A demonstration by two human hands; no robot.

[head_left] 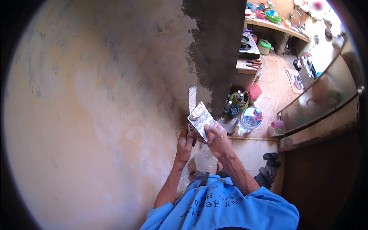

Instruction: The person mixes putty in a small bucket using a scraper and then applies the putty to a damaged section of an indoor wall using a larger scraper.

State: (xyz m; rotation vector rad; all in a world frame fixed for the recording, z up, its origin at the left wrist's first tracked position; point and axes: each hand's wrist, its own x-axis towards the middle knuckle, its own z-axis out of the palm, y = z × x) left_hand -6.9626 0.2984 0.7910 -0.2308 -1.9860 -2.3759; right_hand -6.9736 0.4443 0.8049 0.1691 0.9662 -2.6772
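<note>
My left hand (pixel 184 145) is closed around the lower end of a putty knife with a narrow, whitish blade (pixel 192 97) pointing up and away from me. The knife's handle is mostly hidden in the fingers. In my right hand (pixel 218 142) is a flat, roughly rectangular metal scraper plate (pixel 204 122), pinched with the thumb on top. A lump of pale putty (pixel 197 111) sits on the plate's far end, and smears cover its face. Plate and knife overlap in view; whether they touch I cannot tell. Beside both hands rises a cream, patchily coated wall (pixel 115 115).
A dark grey wall strip (pixel 214 50) stands ahead. Beyond it, on the tiled floor, are a large clear water bottle (pixel 250 119), a green container (pixel 240 100) and a pink-and-white tub (pixel 276 128). Dark sandals (pixel 271 156) lie to the right. Farther off is a cluttered kitchen counter (pixel 276 27).
</note>
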